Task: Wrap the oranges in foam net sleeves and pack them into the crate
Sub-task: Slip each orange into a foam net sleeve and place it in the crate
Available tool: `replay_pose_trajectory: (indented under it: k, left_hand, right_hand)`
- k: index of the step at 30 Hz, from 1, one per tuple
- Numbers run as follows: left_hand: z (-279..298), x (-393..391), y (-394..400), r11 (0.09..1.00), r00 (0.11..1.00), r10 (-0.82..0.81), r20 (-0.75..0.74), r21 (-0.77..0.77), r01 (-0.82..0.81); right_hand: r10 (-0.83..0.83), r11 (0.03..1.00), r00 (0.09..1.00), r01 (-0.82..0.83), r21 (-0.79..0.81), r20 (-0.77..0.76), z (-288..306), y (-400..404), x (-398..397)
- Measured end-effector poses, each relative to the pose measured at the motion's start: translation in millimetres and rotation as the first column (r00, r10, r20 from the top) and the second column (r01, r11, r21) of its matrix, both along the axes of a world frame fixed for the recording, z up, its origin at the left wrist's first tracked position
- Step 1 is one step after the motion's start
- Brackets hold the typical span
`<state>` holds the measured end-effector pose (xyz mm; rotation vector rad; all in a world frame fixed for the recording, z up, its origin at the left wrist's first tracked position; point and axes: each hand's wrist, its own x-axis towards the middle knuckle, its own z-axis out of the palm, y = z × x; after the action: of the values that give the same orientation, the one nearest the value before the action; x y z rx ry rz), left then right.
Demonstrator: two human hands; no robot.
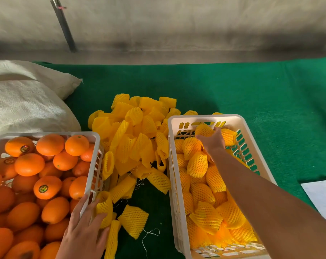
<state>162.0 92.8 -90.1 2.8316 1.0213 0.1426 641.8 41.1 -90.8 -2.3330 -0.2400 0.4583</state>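
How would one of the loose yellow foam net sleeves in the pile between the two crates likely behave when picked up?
Probably floppy: the foam net sleeves lie bent and flattened in the pile. Likely very light, being open mesh. Unlikely to roll; the left hand touches one beside the bare oranges' crate, and it looks squashed.

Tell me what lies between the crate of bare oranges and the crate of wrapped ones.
In the head view, a pile of empty yellow foam net sleeves lies on the green mat between them.

Left crate (95,146) cut off — right fingertips perhaps hidden.
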Motion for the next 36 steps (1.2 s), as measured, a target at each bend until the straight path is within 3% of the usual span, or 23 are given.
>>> replay_pose_trajectory:
  k: [8,14,21,26,31,33,36]
  left_hand:
    - [1,2,2,0.999,0.999,-0.035,0.001,-0.020,0.035]
    - [-3,-3,-1,1.000,1.000,-0.016,0.016,-0.002,0.016]
    - [-1,-9,-10,0.996,0.996,0.074,-0.045,-0.037,-0.075]
    - [5,-11,-14,0.988,0.992,0.109,0.056,-0.120,-0.102]
    - [25,-29,-9,0.921,0.917,0.308,0.253,-0.323,-0.220]
    - [32,-45,2,0.905,0.876,0.386,0.290,-0.303,-0.298]
    - [36,-75,21,0.865,0.846,0.492,0.203,-0.218,-0.451]
  right_hand:
    - [-0.010,0.997,1.000,0.008,0.078,0.025,-3,-16,-11]
    - [-0.009,0.988,0.991,-0.011,0.154,0.131,17,-46,-81]
    - [0.259,0.936,0.963,-0.269,0.228,0.072,30,-66,-202]
    - [0.343,0.924,0.923,-0.365,0.111,0.175,22,-70,-238]
    - [0.389,0.908,0.887,-0.414,0.056,0.247,15,-70,-241]
    - [0.386,0.912,0.891,-0.407,0.046,0.240,14,-69,-241]
    - [0.397,0.910,0.886,-0.413,0.021,0.240,13,-69,-243]
